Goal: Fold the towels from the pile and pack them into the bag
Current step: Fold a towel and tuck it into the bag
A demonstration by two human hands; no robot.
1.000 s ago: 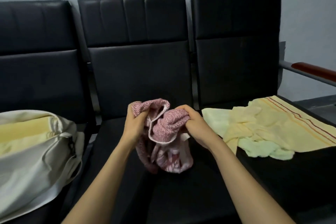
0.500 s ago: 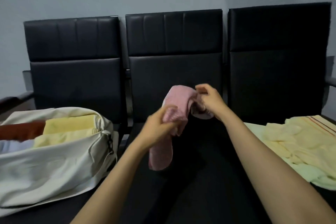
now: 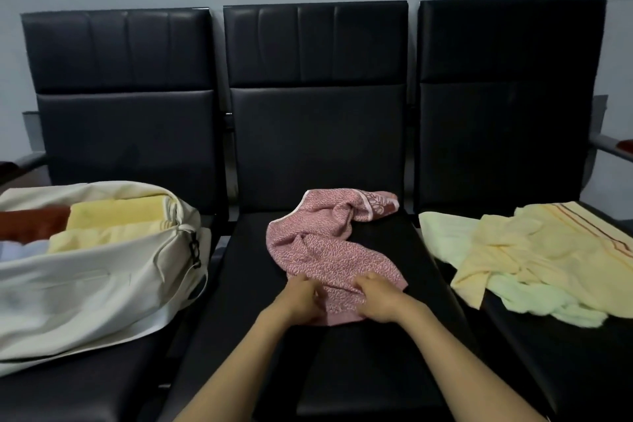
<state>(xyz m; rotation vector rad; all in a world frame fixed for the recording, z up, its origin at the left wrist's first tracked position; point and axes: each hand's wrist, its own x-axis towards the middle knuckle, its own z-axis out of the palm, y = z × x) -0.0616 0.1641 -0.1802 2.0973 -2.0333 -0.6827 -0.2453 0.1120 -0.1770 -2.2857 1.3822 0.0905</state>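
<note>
A pink speckled towel (image 3: 329, 243) lies crumpled and partly spread on the middle black seat (image 3: 359, 370). My left hand (image 3: 298, 300) and my right hand (image 3: 376, 298) sit close together at its near edge, fingers curled into the cloth and gripping it. On the left seat an open cream bag (image 3: 85, 291) lies on its side; it holds folded yellow towels (image 3: 116, 216), a brown one and a pale blue one. The unfolded pile (image 3: 548, 250) of yellow striped and light green towels covers the right seat.
Three black padded chairs stand in a row against a grey wall. Metal armrests with brown pads (image 3: 616, 147) stick out at both ends. The far end of the pink towel reaches the middle chair's backrest (image 3: 318, 134).
The pink towel, held up bunched between both hands before, now lies on the middle seat. Both hands have dropped to its near edge.
</note>
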